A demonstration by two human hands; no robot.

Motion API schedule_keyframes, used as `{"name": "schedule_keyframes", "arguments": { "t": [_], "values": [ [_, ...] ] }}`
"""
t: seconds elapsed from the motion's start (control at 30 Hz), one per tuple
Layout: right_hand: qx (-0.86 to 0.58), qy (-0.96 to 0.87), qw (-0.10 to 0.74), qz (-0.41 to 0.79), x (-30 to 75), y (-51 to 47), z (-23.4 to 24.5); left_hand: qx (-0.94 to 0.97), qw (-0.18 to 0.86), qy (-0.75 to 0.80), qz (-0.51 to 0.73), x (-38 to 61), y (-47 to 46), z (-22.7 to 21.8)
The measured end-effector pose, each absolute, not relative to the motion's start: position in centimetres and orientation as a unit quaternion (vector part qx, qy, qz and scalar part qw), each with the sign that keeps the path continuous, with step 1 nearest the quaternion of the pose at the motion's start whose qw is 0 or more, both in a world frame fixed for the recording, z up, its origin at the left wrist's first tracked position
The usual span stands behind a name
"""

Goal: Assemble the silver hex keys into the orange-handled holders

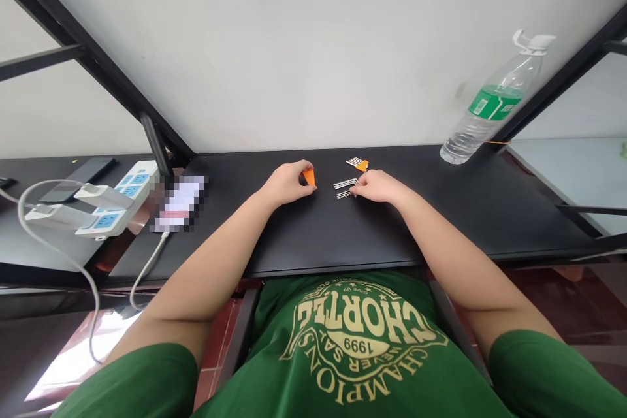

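Note:
Near the middle of the black table, my left hand grips an orange hex key holder between thumb and fingers. To its right, my right hand is closed on the bent ends of several silver hex keys, whose long arms point left toward the holder. A gap separates the keys from the holder. Just beyond my right hand lies a second orange holder with several hex keys in it. My right fingers partly cover the short ends of the keys.
A tall water bottle with a green label stands at the back right by the wall. On the left are a phone with a white cable, a power strip with plugged chargers, and a dark phone. Black metal frame bars rise at both sides.

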State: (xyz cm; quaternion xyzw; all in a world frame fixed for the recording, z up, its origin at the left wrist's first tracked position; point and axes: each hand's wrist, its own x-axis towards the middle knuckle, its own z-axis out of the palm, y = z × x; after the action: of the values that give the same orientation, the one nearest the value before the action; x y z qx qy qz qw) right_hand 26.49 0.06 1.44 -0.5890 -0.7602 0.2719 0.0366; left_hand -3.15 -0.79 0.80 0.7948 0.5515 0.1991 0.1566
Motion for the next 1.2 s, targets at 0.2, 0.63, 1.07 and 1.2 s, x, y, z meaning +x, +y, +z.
{"name": "schedule_keyframes", "arguments": {
  "t": [0.2, 0.63, 1.07, 1.2],
  "values": [
    [-0.438, -0.861, 0.170, 0.195, 26.8, 0.0, 0.5, 0.794, 0.162, 0.551, 0.201, -2.9, -0.9, 0.8],
    [-0.426, -0.869, 0.184, 0.172, 25.1, 1.4, -2.6, 0.792, 0.150, 0.548, 0.220, -2.8, -1.0, 1.1],
    [-0.505, -0.831, 0.157, 0.175, 27.5, 2.8, -1.7, 0.805, 0.185, 0.523, 0.211, -2.6, -1.2, 0.9],
    [-0.588, -0.786, 0.103, 0.162, 26.6, 2.3, -1.0, 0.811, 0.204, 0.501, 0.220, -2.3, -1.2, 0.5]
  ]
}}
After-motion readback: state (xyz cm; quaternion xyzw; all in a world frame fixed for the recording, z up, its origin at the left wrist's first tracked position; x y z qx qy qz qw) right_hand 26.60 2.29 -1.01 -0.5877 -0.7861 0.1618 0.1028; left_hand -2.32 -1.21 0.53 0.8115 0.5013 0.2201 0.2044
